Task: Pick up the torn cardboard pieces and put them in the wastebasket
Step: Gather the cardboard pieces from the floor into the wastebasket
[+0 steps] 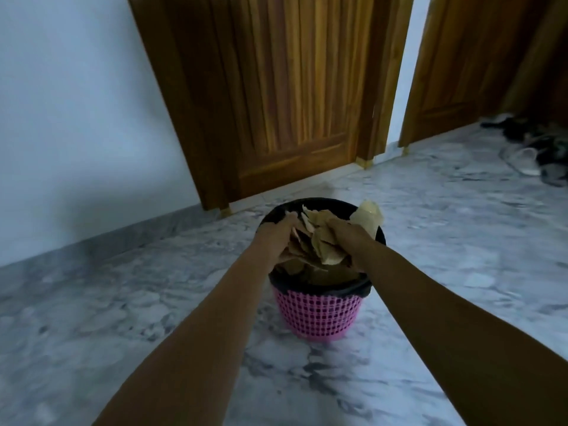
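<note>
Two bare forearms [215,318] stretch over the marble floor [107,302]. The left hand [275,232] and right hand [344,233] clutch the torn cardboard pieces [313,238] between them, just above the pink wastebasket [316,315]. No scraps show on the floor, so I'd say only the drop remains.

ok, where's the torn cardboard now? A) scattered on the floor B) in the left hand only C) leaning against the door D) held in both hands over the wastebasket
D: the left hand and right hand both grip the torn cardboard pieces just above the pink wastebasket.
</note>
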